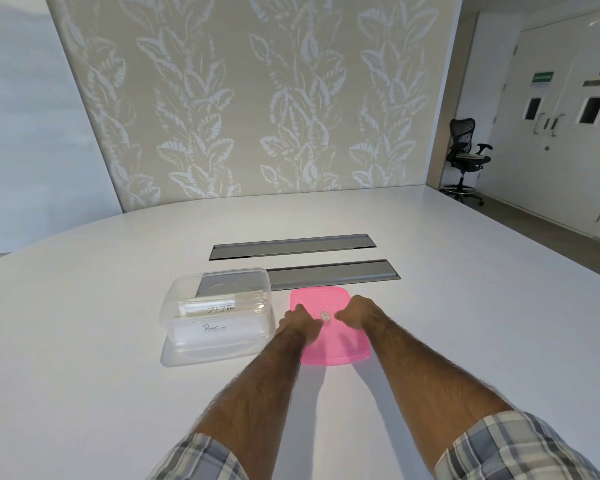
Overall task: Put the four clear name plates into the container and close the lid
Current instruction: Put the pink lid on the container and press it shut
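Observation:
A clear plastic container [187, 327] stands on the white table left of centre, with its top uncovered. Inside it lie clear name plates [219, 308]; two handwritten labels show through the front wall. Right beside it a pink lid [340, 348] lies flat on the table. My left hand [300, 323] rests on the lid's left part, fingers curled down. My right hand [359, 313] rests on the lid's right part, fingers also curled. A small round sticker [325, 316] on the lid shows between the two hands. Whether either hand grips the lid's edge is hidden.
Two long grey cable-hatch strips [329, 273] [291, 244] are set into the table [84, 393] just behind the container and lid. A patterned wall stands beyond the table's far edge. A black office chair [466, 154] is at the far right.

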Tool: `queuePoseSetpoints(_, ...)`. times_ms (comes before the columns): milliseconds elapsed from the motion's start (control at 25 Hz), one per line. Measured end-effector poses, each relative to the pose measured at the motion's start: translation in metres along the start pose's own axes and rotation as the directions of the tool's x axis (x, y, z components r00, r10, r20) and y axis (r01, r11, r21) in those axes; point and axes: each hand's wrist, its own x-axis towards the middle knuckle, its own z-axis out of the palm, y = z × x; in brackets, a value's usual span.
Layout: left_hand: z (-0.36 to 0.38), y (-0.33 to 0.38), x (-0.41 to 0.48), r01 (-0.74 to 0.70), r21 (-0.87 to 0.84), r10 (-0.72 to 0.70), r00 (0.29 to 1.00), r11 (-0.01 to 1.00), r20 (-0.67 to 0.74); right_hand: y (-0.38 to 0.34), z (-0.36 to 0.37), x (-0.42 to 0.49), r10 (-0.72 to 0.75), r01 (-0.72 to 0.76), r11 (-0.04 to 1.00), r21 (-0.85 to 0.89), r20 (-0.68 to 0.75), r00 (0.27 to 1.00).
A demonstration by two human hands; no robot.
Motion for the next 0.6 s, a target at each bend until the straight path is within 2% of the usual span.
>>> queuePoseSetpoints(200,-0.009,0.016,-0.005,-0.066,-0.075,0.058,0.993,0.995,-0.100,-0.002,-0.008,0.003,0.091,-0.089,0.984,0.153,-0.002,0.996)
queuePoseSetpoints(320,-0.016,0.023,-0.004,-0.099,-0.231,0.057,0.982,0.968,-0.182,-0.001,-0.012,0.002,0.143,-0.133,0.958,0.253,-0.022,0.989)
queuePoseSetpoints(440,-0.026,0.027,0.003,-0.163,-0.400,0.048,0.958,0.902,-0.284,-0.003,-0.016,0.002,0.164,-0.155,0.931,0.332,-0.002,0.986)
queuePoseSetpoints(600,-0.043,0.028,0.003,-0.193,-0.665,-0.002,0.960,0.721,-0.280,-0.013,-0.023,-0.004,0.192,-0.163,0.888,0.429,-0.025,0.981)
